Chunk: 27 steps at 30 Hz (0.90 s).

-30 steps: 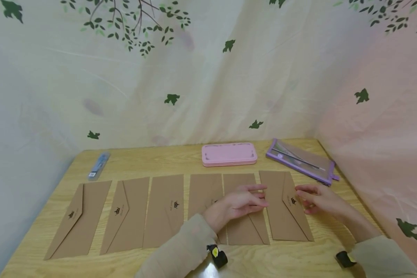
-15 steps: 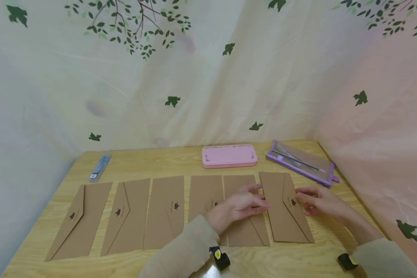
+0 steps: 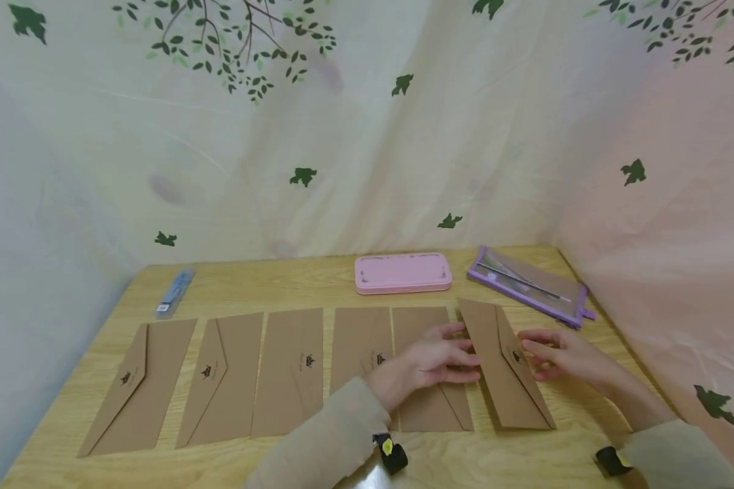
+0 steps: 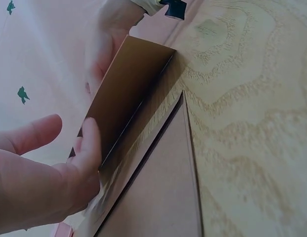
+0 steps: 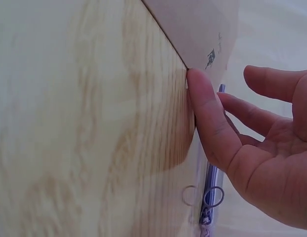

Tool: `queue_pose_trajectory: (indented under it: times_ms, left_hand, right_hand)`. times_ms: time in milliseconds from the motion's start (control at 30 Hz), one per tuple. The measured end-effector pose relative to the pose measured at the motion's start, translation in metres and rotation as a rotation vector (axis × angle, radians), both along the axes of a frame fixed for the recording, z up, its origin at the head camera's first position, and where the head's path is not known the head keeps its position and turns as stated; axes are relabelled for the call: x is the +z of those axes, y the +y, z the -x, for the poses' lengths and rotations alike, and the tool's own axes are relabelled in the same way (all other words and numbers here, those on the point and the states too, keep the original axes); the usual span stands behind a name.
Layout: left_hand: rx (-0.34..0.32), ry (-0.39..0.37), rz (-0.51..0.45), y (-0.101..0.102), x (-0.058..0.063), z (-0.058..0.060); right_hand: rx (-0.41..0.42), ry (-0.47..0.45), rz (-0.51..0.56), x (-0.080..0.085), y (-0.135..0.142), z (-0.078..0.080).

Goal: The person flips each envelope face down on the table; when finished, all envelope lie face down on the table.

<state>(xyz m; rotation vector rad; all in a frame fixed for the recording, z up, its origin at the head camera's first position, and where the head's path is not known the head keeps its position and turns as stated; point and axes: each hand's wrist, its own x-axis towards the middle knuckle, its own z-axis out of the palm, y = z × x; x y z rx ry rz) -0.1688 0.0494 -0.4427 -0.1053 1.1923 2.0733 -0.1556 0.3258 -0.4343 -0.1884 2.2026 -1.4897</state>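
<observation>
The rightmost brown paper envelope (image 3: 493, 339) stands tilted, its left edge raised off the table and its right edge low. My left hand (image 3: 431, 360) has its fingertips at the raised edge. In the left wrist view, one finger lies against the envelope's shaded underside (image 4: 126, 89), with another digit held apart. On the other side, my right hand (image 3: 569, 356) touches the right edge near the printed crown. The right wrist view shows one fingertip at the envelope's edge (image 5: 190, 39), the other fingers extended. Left-hand fingers and forearm partly cover two neighbouring envelopes.
Several flat brown envelopes (image 3: 290, 407) lie in a row to the left. Behind them are a pink case (image 3: 402, 273), a purple-edged zip pouch (image 3: 526, 312) and a small clear blue packet (image 3: 175, 291). Patterned cloth (image 3: 367, 136) hangs behind the wooden table (image 3: 269, 285).
The rightmost envelope has gone from lying flat to tilted, its left edge rising. My left hand has shifted slightly right to that edge; the right hand stays nearly in place.
</observation>
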Motion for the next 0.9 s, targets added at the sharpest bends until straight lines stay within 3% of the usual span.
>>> queue_pose_trajectory:
  times_ms: [300, 900]
  left_hand:
    - [0.018, -0.01, 0.002, 0.003, -0.001, -0.002]
    - [-0.014, 0.01, 0.027, 0.011, 0.0, 0.0]
  right_hand:
    - [0.022, -0.02, 0.018, -0.002, -0.002, 0.0]
    - [0.053, -0.022, 0.019, 0.003, -0.006, -0.001]
